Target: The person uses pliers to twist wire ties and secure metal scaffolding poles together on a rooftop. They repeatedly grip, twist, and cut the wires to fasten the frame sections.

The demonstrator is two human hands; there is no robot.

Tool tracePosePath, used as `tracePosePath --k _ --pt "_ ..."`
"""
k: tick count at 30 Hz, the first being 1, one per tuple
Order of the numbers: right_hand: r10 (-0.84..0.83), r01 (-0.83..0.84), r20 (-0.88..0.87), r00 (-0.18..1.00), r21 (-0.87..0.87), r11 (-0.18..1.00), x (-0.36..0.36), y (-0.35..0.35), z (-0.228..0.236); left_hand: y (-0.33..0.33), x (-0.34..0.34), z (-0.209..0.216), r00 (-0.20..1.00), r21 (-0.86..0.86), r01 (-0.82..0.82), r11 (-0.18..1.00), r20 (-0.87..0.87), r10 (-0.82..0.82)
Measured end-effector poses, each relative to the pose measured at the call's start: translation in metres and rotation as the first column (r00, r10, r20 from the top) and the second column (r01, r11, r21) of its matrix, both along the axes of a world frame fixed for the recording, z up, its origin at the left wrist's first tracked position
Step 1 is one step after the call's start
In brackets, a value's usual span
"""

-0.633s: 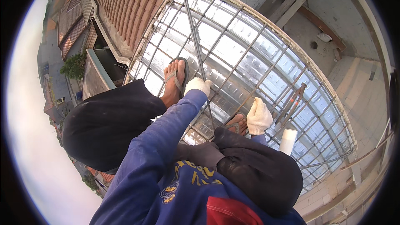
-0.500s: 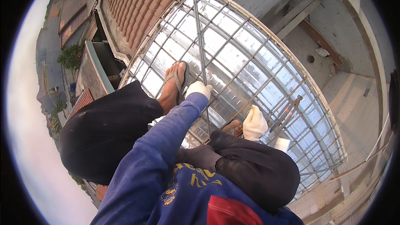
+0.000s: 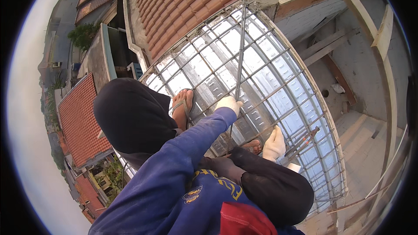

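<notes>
My left hand (image 3: 229,104), in a white glove, is closed around long dark steel bars (image 3: 241,56) that run across the rebar mesh (image 3: 265,63). My right hand (image 3: 274,145), gloved too, is raised just above the mesh beside my right knee. Its fingers are pressed together; whatever they hold, if anything, is too small to make out. To the right of it, long-handled pincers (image 3: 305,141) with orange on the handles lie on the mesh. Under the mesh is shiny ribbed metal decking (image 3: 257,117), and my sandalled feet (image 3: 183,104) stand among the bars.
A tiled roof (image 3: 187,8) borders the decking at the far side. On the right, beyond the deck's edge (image 3: 324,109), a drop opens to a lower floor (image 3: 361,143) with timber beams (image 3: 379,48) around it. Neighbouring roofs (image 3: 82,122) lie far below on the left.
My view has shifted, so the deck sits lower and more of the tiled roof shows. My left hand keeps its grip on the bars; the right hand stays raised with its fingers together.
</notes>
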State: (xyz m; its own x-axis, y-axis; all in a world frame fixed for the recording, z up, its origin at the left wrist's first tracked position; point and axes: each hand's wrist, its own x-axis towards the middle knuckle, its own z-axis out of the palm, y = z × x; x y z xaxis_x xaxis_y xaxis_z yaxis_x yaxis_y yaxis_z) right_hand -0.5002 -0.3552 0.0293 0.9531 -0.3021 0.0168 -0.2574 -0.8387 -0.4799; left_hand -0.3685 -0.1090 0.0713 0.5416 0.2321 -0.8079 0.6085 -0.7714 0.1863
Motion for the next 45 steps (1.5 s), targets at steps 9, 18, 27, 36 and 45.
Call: tracePosePath --k 9,18,27,36,45 --pt "-0.145 0.609 -0.664 0.733 0.547 0.574 0.068 -0.031 0.092 -0.003 0.050 0.039 0.944 -0.127 0.321 0.939 0.121 -0.306" --pt "0.067 0.266 -0.589 0.805 0.460 0.847 0.179 -0.017 0.211 -0.105 0.117 0.066 0.902 -0.973 -0.071 0.219 0.031 0.430" --pt "0.091 0.224 -0.630 0.771 0.403 0.887 0.216 0.003 0.193 -0.104 0.114 0.053 0.578 -0.906 -0.351 -0.236 -0.408 0.707" --pt "0.283 -0.295 -0.417 0.864 0.036 0.955 0.224 0.029 0.157 -0.052 0.135 0.093 0.707 -0.879 -0.004 0.476 0.335 0.623" --pt "0.042 0.113 -0.223 0.974 0.636 0.763 0.236 0.044 0.193 -0.027 0.174 0.123 0.733 -0.897 -0.045 0.440 0.270 0.624"
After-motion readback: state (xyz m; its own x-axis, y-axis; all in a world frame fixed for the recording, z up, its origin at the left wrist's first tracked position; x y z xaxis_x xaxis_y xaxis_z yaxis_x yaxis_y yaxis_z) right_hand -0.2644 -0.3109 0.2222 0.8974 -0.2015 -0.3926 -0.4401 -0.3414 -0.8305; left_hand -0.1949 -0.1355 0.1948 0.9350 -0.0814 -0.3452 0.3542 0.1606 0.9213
